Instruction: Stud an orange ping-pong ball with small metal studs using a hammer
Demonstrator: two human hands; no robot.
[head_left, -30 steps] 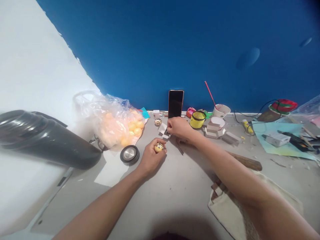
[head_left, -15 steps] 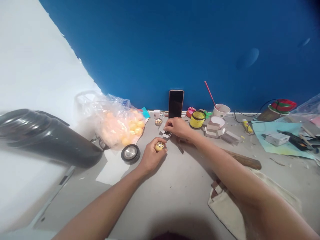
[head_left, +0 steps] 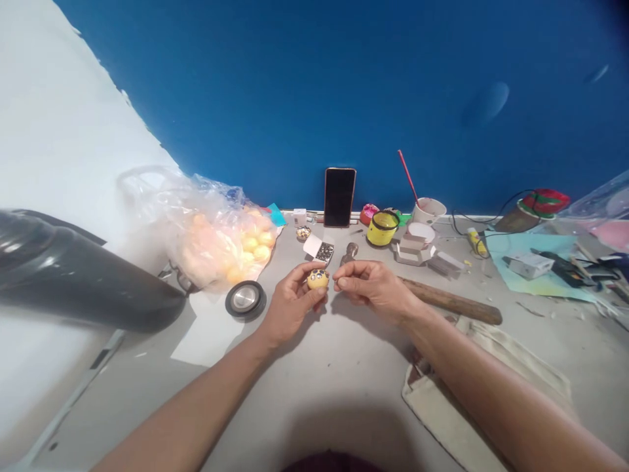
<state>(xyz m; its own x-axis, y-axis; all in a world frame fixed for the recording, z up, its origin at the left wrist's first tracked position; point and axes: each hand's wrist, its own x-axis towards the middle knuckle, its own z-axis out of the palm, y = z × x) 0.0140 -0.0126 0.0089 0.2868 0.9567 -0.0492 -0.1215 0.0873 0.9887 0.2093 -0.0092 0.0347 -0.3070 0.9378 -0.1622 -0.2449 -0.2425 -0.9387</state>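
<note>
Between the fingers and thumb of my left hand is a small yellow ball with shiny silver studs on its upper side. My right hand is closed in a pinch just right of the ball, apart from it. Whatever its fingertips hold is too small to make out. Beyond my hands lies a small open white box full of tiny dark, shiny pieces. A hammer with a wooden handle lies behind and to the right of my right hand, partly covered by it.
At the left are a clear bag of orange-yellow balls, a round black-rimmed lid and a dark cylinder. A phone leans on the blue wall. Rightward stand a yellow tape roll, a paper cup and a cloth bag.
My right hand has come back from the small white box towards me, now pinched beside the ball. My left hand has raised the ball slightly. The view has shifted a little.
</note>
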